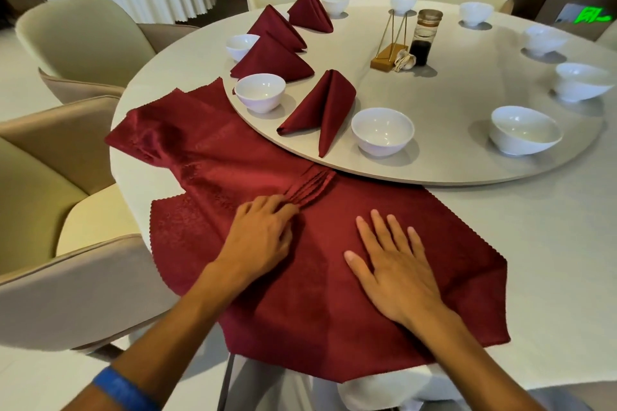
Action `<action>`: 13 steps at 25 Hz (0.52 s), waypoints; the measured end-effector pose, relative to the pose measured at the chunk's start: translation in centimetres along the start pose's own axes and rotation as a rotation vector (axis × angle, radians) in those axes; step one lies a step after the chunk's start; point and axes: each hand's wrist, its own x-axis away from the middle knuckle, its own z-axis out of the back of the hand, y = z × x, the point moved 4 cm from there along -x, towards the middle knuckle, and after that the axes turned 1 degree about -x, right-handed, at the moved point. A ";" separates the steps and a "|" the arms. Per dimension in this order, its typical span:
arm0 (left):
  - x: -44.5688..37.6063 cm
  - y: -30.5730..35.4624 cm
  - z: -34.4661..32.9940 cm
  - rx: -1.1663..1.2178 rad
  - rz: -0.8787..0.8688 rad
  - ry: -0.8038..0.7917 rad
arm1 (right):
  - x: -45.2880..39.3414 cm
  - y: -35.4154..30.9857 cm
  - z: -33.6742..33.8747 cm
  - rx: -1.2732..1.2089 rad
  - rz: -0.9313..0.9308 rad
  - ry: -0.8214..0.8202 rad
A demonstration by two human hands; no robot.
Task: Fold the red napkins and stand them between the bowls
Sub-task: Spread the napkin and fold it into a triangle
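At the near edge, left grip: the left hand (pixel 263 237) curls its fingertips onto the corner ends of the flat stack of red napkins (pixel 300 277), seemingly picking at the top layer.
Right grip: the right hand (pixel 397 263) lies flat with straight, spread fingers, pressing the stack down and holding nothing.
Done: 4 folded napkins (pixel 320 110) stand on the turntable (pixel 467 130), in the gaps between white bowls (pixel 382 130) along its near-left arc.
Left: I judge under half done; the bowls on the right and far side have bare gaps between them, and another loose red cloth (pixel 160 140) lies crumpled to the left.
Edges: the stack overhangs the surface (pixel 534 243) toward the person; its far corner touches the turntable rim.
Room: bare surface lies to the right of the stack; chairs (pixel 66 43) crowd the left.
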 end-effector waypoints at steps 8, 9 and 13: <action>0.0 -5.9 0.0 -0.173 0.180 -0.011 | 5.1 9.5 0.7 0.051 0.081 -0.010; 0.1 -6.9 0.4 -0.196 0.249 -0.009 | 5.5 10.8 0.9 0.052 0.087 -0.034; -0.6 -4.3 2.0 -0.108 0.133 0.137 | 5.6 13.3 3.6 -0.309 0.039 -0.015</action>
